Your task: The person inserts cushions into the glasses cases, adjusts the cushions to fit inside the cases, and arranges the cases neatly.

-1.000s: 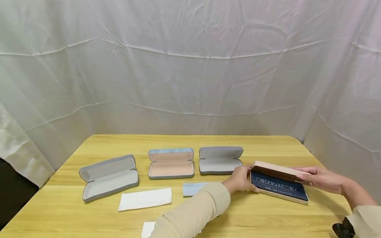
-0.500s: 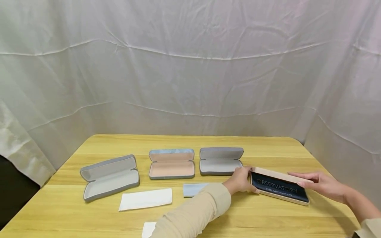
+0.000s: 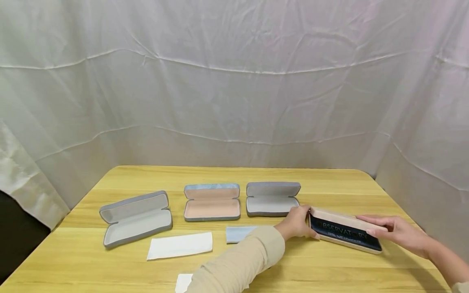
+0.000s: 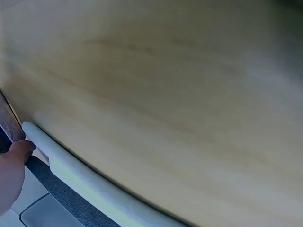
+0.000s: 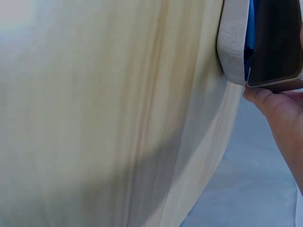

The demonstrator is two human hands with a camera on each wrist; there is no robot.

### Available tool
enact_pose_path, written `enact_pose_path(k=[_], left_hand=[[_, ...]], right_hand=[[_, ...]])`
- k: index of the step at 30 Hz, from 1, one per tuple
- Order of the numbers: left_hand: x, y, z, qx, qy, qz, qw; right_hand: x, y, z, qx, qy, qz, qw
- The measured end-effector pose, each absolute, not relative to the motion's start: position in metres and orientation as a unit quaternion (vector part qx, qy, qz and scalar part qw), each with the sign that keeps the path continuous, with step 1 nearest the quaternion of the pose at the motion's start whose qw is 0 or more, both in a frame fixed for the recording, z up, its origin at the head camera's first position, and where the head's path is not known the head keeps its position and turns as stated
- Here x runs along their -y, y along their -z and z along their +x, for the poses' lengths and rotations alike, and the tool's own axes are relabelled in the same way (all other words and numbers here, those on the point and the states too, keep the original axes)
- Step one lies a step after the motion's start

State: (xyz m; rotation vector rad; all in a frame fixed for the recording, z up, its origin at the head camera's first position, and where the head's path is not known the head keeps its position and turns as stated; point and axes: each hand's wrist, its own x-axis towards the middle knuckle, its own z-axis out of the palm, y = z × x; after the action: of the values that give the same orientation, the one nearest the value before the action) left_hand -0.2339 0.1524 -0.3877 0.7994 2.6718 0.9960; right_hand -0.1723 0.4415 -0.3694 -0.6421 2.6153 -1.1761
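On the right of the table in the head view lies a beige glasses case [image 3: 360, 223], its lid partly raised. Inside shows a dark navy cloth [image 3: 338, 235] lettered OBSERVATORY, now dim. My left hand [image 3: 296, 223] grips the case's left end, thumb at the front corner and fingers behind. At the right end, my right hand [image 3: 406, 235] pinches the lid's edge between thumb and fingers. The right wrist view shows that hand [image 5: 279, 111] at the case's corner, with a narrow blue gap between its halves. Only part of my left hand [image 4: 12, 177] shows in its wrist view.
A gray case [image 3: 272, 206], a pink-lined case [image 3: 212, 209] and another gray case [image 3: 139, 224] stand open to the left. Before them lie a white cloth [image 3: 179, 246], a light blue cloth [image 3: 236, 234] partly behind the left sleeve, and a white piece [image 3: 182, 282].
The beige case's lid has tilted lower, and the lettering inside has grown dimmer. My right hand has moved slightly down and right with the lid; my left hand keeps its grip.
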Motion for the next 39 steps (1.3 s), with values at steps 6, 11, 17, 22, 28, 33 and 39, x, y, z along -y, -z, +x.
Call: enact_pose_path(k=[6, 11, 17, 22, 28, 33, 39], left_hand=[[-0.151, 0.389, -0.234, -0.897, -0.335, 0.275, 0.093], [-0.151, 0.390, -0.235, -0.903, -0.323, 0.271, 0.083], [-0.152, 0.390, -0.234, -0.902, -0.325, 0.271, 0.083], [-0.154, 0.390, -0.233, -0.902, -0.326, 0.272, 0.082], [-0.161, 0.390, -0.231, -0.907, -0.318, 0.265, 0.074], [-0.168, 0.389, -0.229, -0.915, -0.315, 0.244, 0.069], [-0.177, 0.385, -0.226, -0.920, -0.315, 0.223, 0.064]], right_hand=[[-0.437, 0.378, -0.168, -0.895, 0.373, -0.241, 0.036], [-0.435, 0.392, -0.167, -0.905, 0.336, -0.259, -0.027], [-0.434, 0.400, -0.168, -0.904, 0.324, -0.273, -0.064], [-0.435, 0.404, -0.169, -0.910, 0.297, -0.270, -0.099], [-0.439, 0.408, -0.169, -0.925, 0.270, -0.244, -0.113], [-0.445, 0.408, -0.172, -0.927, 0.277, -0.237, -0.089], [-0.453, 0.404, -0.179, -0.927, 0.294, -0.221, -0.068]])
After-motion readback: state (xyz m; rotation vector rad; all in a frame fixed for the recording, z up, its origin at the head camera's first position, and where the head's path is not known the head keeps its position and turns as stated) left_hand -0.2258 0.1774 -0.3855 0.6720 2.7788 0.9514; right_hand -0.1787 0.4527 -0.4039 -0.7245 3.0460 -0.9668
